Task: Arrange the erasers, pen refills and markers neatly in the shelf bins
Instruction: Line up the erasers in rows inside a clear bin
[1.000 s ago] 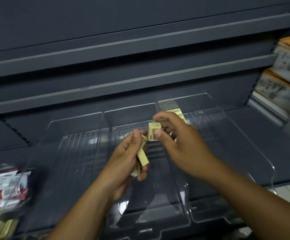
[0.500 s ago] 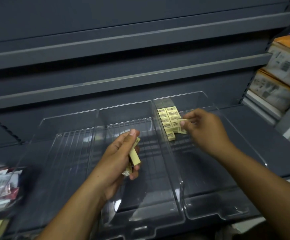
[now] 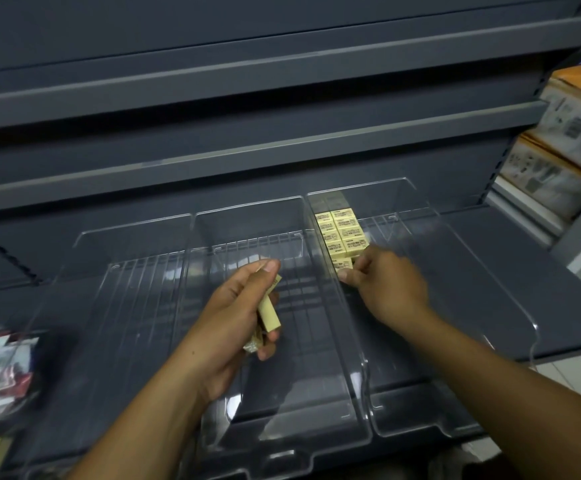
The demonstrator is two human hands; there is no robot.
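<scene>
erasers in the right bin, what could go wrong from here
1. The right hand is setting an eraser against the near end of the rows; a careless nudge could skew them.
2. The left hand holds several loose erasers over the middle bin; one could slip and drop into it.

The right bin [image 3: 462,306] shows bare floor to the right of the eraser rows [image 3: 346,233], which fill only its back-left corner against the clear dividing wall [image 3: 337,323]; the right hand [image 3: 386,289] sits at the rows' near end, blocking that lane; the middle bin [image 3: 302,368] is open from above save where the left hand [image 3: 230,306], gripping the held erasers [image 3: 269,311], hangs over it; the left bin [image 3: 126,323] shows bare floor; the upper shelf edge [image 3: 282,143] overhangs the bins' backs.
</scene>
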